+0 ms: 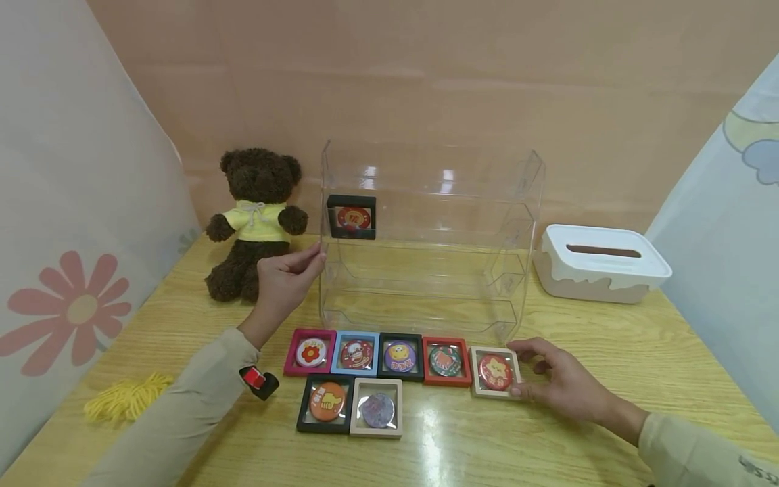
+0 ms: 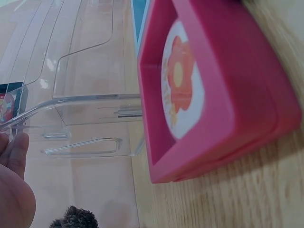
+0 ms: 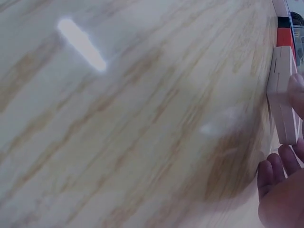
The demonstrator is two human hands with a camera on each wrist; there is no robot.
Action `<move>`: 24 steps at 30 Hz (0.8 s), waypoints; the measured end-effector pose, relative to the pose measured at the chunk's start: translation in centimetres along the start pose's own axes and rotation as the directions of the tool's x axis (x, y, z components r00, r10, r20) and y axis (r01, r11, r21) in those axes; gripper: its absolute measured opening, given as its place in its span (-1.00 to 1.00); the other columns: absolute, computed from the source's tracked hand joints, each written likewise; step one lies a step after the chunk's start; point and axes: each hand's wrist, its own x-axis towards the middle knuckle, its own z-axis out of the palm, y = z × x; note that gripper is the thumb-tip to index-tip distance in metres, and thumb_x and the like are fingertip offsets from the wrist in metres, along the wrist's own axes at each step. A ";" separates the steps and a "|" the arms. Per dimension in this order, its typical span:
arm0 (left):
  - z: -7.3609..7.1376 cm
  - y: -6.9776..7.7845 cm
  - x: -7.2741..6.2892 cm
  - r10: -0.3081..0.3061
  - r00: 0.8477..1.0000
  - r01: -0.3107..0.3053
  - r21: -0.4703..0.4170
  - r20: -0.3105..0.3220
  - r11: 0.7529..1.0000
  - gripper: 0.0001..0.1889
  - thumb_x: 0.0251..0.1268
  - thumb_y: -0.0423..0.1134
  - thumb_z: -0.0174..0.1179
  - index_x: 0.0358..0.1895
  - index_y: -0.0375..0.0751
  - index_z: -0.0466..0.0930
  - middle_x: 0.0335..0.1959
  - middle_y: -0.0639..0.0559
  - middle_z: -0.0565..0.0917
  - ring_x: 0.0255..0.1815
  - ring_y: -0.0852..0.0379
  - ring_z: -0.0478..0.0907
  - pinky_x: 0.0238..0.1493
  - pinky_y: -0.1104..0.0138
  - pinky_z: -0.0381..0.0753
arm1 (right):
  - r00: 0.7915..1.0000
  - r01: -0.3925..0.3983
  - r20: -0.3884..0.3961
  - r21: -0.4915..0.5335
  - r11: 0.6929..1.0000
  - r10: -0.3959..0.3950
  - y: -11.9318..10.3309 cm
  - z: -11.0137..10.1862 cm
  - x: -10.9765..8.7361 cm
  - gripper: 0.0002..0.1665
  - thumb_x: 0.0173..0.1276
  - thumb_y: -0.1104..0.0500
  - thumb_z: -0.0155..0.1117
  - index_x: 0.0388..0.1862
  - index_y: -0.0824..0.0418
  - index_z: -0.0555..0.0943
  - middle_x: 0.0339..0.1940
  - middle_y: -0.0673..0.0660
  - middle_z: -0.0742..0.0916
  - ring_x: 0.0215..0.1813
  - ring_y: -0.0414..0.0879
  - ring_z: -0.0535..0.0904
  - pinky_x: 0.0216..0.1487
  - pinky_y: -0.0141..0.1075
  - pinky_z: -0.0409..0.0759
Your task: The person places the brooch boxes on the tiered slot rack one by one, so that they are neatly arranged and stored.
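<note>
A clear plastic display rack (image 1: 426, 233) with stepped tiers stands at the middle of the table. My left hand (image 1: 282, 287) pinches its left side edge between thumb and fingers. A black frame (image 1: 351, 217) with a red badge sits at the left on an upper tier. Lower right, my right hand (image 1: 562, 382) holds a beige frame (image 1: 496, 372) by its right side, thumb at the near corner and fingers at the far one. That frame's badge is red with a yellow flower. In the right wrist view the beige frame (image 3: 283, 95) shows edge-on beside the fingers.
Left of the beige frame runs a row with red (image 1: 447, 361), black (image 1: 400, 357), light blue (image 1: 356, 354) and pink (image 1: 310, 352) frames. Nearer lie another black frame (image 1: 325, 403) and beige frame (image 1: 376, 408). Around stand a teddy bear (image 1: 258, 223), tissue box (image 1: 602, 264) and yellow yarn (image 1: 129, 399).
</note>
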 end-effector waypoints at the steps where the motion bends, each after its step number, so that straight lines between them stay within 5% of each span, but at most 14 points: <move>1: 0.0 0.0 0.0 0.000 1.000 0.000 -0.001 0.000 1.000 -0.81 0.15 -0.52 0.28 -0.15 -0.42 0.68 -0.27 -0.24 0.68 -0.32 0.31 0.65 -0.35 0.43 0.64 | 1.000 0.002 -0.005 -0.004 1.000 -0.002 0.0 0.0 0.0 -0.30 0.00 0.13 0.56 0.11 0.29 0.50 -0.11 0.03 0.64 -0.11 -0.12 0.54 -0.17 -0.28 0.58; 13: 0.1 0.5 0.0 -0.031 1.000 0.031 -0.026 -0.003 0.999 -0.81 0.13 -0.59 0.24 -0.15 -0.51 0.64 -0.27 -0.31 0.66 -0.29 0.30 0.65 -0.32 0.43 0.64 | 0.985 0.085 -0.144 -0.071 0.994 -0.094 -0.3 -0.6 0.3 -0.45 -0.16 0.31 0.62 -0.16 0.18 0.55 -0.39 -0.07 0.65 -0.38 -0.22 0.57 -0.43 -0.40 0.58; 18: 0.2 2.2 0.2 -0.041 0.999 0.042 -0.024 0.013 0.999 -0.82 0.14 -0.62 0.22 -0.16 -0.63 0.60 -0.28 -0.40 0.64 -0.28 0.24 0.66 -0.31 0.43 0.63 | 0.979 0.079 -0.185 -0.045 0.996 -0.086 -0.4 -1.0 0.6 -0.64 -0.02 0.43 0.49 -0.26 0.18 0.60 -0.43 -0.07 0.66 -0.42 -0.23 0.58 -0.48 -0.41 0.61; 24: 0.2 0.8 0.1 -0.033 0.999 0.033 -0.008 0.001 0.999 -0.81 0.14 -0.59 0.24 -0.15 -0.52 0.65 -0.28 -0.33 0.66 -0.30 0.30 0.65 -0.34 0.45 0.63 | 0.980 0.060 -0.189 -0.048 0.997 -0.068 -0.7 -1.6 0.7 -0.81 0.15 0.39 0.39 -0.31 0.15 0.64 -0.41 0.00 0.70 -0.42 -0.20 0.63 -0.48 -0.40 0.62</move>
